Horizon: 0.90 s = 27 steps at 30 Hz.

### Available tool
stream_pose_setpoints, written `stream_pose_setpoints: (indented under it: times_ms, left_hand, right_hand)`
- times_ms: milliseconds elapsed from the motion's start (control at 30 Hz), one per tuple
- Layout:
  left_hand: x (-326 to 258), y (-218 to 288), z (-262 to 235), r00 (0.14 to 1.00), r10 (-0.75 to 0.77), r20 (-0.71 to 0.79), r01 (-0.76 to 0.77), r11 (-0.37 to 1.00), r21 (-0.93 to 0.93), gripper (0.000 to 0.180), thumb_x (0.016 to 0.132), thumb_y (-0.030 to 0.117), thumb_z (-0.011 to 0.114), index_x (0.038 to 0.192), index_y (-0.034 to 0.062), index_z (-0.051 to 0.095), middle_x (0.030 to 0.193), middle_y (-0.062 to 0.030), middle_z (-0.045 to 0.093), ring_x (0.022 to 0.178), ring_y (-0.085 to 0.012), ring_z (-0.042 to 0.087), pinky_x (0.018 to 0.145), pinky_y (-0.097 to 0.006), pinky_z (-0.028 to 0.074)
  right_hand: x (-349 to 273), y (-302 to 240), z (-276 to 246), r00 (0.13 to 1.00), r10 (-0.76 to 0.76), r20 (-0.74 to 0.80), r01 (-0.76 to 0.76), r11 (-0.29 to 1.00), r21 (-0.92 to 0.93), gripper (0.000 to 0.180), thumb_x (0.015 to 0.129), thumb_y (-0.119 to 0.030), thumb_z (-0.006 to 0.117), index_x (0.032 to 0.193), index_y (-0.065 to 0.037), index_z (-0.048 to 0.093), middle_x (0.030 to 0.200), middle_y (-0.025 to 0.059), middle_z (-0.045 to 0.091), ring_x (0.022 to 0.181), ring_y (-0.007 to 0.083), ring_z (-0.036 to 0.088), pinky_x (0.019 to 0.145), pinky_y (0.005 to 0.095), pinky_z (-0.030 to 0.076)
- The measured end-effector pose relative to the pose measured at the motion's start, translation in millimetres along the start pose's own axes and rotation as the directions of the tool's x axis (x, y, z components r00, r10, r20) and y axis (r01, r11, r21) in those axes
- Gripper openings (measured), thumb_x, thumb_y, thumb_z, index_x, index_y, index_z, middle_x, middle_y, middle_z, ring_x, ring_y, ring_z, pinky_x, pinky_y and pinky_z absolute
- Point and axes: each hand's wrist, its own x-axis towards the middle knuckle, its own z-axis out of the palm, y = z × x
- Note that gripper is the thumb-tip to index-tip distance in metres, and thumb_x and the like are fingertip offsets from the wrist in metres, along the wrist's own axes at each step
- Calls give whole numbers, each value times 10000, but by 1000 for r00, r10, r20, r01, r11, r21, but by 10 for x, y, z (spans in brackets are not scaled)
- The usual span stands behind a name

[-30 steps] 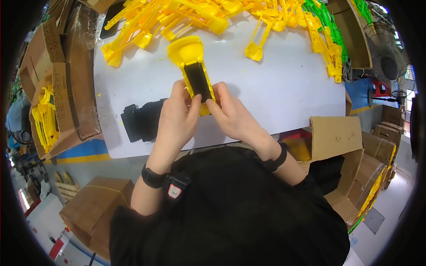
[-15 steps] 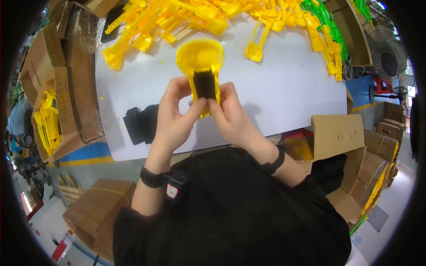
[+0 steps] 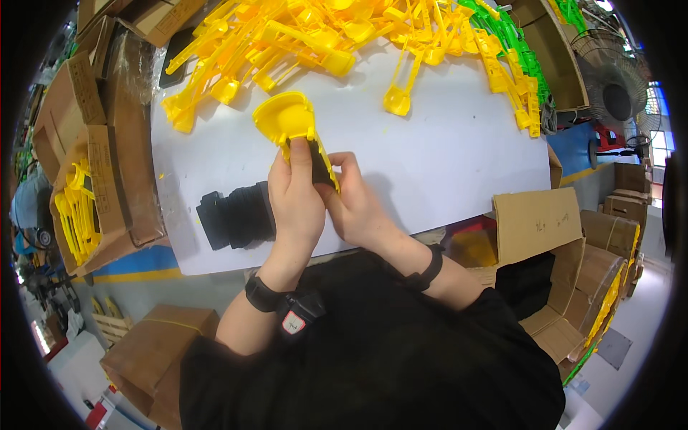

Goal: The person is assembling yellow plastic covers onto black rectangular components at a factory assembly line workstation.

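Both forearms enter from the lower edge and converge at the centre, bare below short black sleeves, each with a dark band at the wrist. The left hand (image 3: 294,197) is raised with its back to the camera, fingers extended upward and closed in a grip, thumb toward the right. The right hand (image 3: 356,204) sits just beside it, touching it, palm turned inward, fingers curled and pinched with the fingertips level with those of the left.

Yellow plastic scoop (image 3: 294,125), tilted, handheld
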Motion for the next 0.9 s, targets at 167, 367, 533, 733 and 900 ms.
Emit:
stream_pose_setpoints:
  times_ms: [167, 367, 533, 733, 900]
  left_hand:
    - [-23, 21, -39, 998, -34, 51, 34, 999, -5, 422, 1027, 475, 395, 916, 85, 514, 738, 7, 525, 584, -49, 457, 449, -199, 321]
    - [11, 17, -97, 992, -3, 128, -26, 973, 229, 227, 995, 222, 500, 1063, 14, 559, 845, -83, 600, 667, -151, 541, 620, -320, 446]
    - [13, -35, -301, 967, -47, 249, -111, 803, 585, 198, 968, 172, 523, 939, -22, 496, 721, -208, 593, 606, -299, 599, 563, -395, 429]
    - [-38, -35, -307, 971, -65, 230, -55, 875, 481, 167, 956, 122, 526, 948, -42, 497, 722, -209, 645, 607, -289, 659, 536, -371, 456]
    - [-113, -108, -334, 952, 31, 305, -157, 903, 400, 157, 913, 59, 540, 1031, -44, 531, 823, -187, 698, 771, -253, 720, 648, -320, 524]
  right_hand:
    - [-7, -51, 28, 997, 40, -73, -47, 995, -90, 221, 947, -66, 497, 1116, 15, 380, 823, 185, 656, 699, 256, 668, 624, 357, 505]
    - [57, 151, 3, 992, 44, -118, -46, 999, -17, 196, 954, -76, 477, 1100, 14, 383, 802, 176, 628, 736, 234, 646, 688, 343, 509]
    - [42, 119, -209, 998, 57, -21, -57, 998, -2, 219, 933, -75, 484, 1106, 25, 395, 977, 249, 582, 873, 304, 616, 761, 378, 483]
    - [27, -54, -230, 998, 22, -51, -34, 964, -263, 179, 874, -60, 545, 1007, 59, 530, 874, 240, 633, 784, 378, 637, 680, 409, 501]
    - [27, -82, -225, 998, -29, -58, 7, 939, -345, 139, 860, -63, 582, 928, 58, 568, 750, 196, 649, 658, 354, 646, 612, 405, 508]
